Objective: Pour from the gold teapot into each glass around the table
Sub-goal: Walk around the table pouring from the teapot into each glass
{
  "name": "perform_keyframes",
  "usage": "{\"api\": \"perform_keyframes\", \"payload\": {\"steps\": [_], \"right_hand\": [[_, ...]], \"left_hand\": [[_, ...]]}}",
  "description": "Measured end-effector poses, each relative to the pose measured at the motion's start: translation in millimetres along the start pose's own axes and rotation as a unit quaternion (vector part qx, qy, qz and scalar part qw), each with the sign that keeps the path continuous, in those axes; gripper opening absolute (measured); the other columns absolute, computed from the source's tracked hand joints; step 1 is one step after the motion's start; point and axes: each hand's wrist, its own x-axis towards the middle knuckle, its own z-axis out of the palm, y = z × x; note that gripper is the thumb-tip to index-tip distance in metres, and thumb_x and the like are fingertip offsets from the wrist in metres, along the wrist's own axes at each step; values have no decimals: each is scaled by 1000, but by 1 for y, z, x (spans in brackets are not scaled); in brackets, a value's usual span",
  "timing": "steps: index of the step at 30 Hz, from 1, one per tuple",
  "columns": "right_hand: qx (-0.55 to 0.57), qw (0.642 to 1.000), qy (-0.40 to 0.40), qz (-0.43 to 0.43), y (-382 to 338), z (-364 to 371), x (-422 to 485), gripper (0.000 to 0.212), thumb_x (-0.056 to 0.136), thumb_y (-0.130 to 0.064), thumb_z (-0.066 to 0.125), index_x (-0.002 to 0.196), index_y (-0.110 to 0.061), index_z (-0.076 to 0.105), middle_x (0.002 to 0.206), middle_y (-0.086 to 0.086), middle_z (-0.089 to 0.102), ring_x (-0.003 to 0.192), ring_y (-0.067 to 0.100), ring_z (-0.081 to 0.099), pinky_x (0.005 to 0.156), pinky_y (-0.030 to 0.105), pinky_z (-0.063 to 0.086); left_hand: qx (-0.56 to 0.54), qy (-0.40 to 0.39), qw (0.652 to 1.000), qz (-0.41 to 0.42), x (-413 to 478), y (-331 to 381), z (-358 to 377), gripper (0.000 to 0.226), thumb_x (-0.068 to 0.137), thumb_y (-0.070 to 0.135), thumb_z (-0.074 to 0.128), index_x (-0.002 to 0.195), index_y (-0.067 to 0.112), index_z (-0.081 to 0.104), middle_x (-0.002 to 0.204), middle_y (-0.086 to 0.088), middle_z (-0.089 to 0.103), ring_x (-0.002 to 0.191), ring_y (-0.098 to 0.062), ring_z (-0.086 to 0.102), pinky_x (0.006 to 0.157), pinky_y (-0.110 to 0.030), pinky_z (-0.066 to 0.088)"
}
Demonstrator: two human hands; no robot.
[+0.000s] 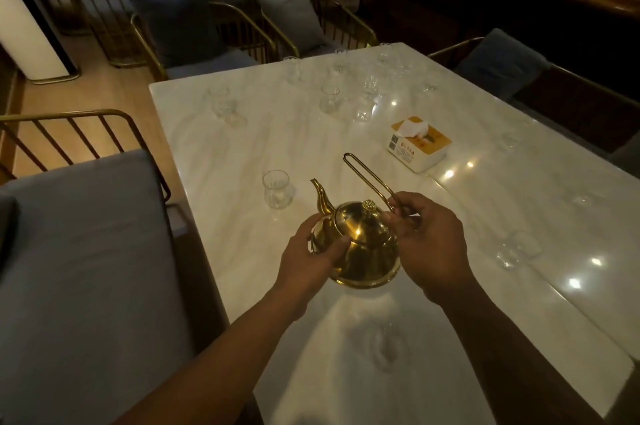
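A gold teapot [363, 244] sits low over the white marble table [242, 147], its spout pointing up and to the left. My left hand [308, 258] grips the pot's left side. My right hand [429, 244] pinches the base of the thin looped handle, which sticks up behind the lid. The nearest clear glass [276, 189] stands just left of the spout. Another glass [516, 249] stands to the right of my right hand. Several more glasses, such as one at the middle [329, 99], are spread over the far half of the table.
A white and orange tissue box [419, 144] sits right of centre. A grey cushioned chair [86, 268] with a gold frame stands close on the left. More gold-framed chairs [207, 36] line the far edge, and another [502, 60] is at the right.
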Motion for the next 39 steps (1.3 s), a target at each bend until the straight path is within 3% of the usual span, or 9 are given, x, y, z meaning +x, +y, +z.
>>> {"api": "perform_keyframes", "payload": {"steps": [4,8,13,16,21,25,31,39], "right_hand": [[-58,998,4,-26,2,25,24,19,96,-19,65,113,-14,72,92,-12,69,81,-7,62,67,2,42],[-87,996,-19,10,-4,58,50,18,94,-19,66,112,-24,70,91,-22,64,85,-9,59,72,5,38],[-96,994,-13,51,-13,92,72,23,92,-15,69,113,-21,71,95,-18,65,87,-5,59,74,7,38],[-114,992,-13,56,-23,107,82,23,92,-12,68,114,-17,71,100,-8,70,89,8,62,75,6,38],[-170,985,-28,31,-35,120,98,22,93,-12,68,115,-14,72,104,-3,72,90,11,62,76,5,36],[-197,979,-46,25,-40,124,108,24,94,-15,66,118,-13,71,109,1,73,94,13,62,77,5,34],[-197,978,-65,30,-43,130,116,27,96,-17,65,122,-13,70,115,2,72,96,10,57,78,2,30],[-216,974,-68,12,-47,134,120,30,97,-18,64,126,-12,68,109,3,72,91,10,57,76,2,30]], "left_hand": [[-28,-54,998,-10,35,-8,-16,49,68,51,80,103,69,53,112,22,60,111,-17,61,88,-46,56],[-2,-74,997,-9,73,-14,-34,54,69,59,75,116,63,49,120,20,61,112,-16,61,90,-46,55],[1,-100,994,-46,113,-15,-57,64,61,67,75,117,65,44,124,21,55,116,-17,58,92,-45,54],[-28,-117,990,-68,129,-12,-66,61,62,59,79,114,64,48,121,20,58,114,-17,59,90,-45,55],[-63,-144,981,-111,143,-10,-77,58,64,54,80,114,60,51,122,10,58,111,-23,61,82,-44,59],[-85,-169,973,-132,147,-7,-82,45,76,38,75,111,56,52,116,11,58,106,-19,62,71,-29,59],[-79,-173,970,-155,149,-6,-87,42,73,45,75,103,65,53,122,8,57,110,-20,61,71,-29,58],[-93,-192,962,-173,148,-5,-91,39,79,39,73,109,55,53,124,0,58,104,-17,62,65,-25,57]]}}
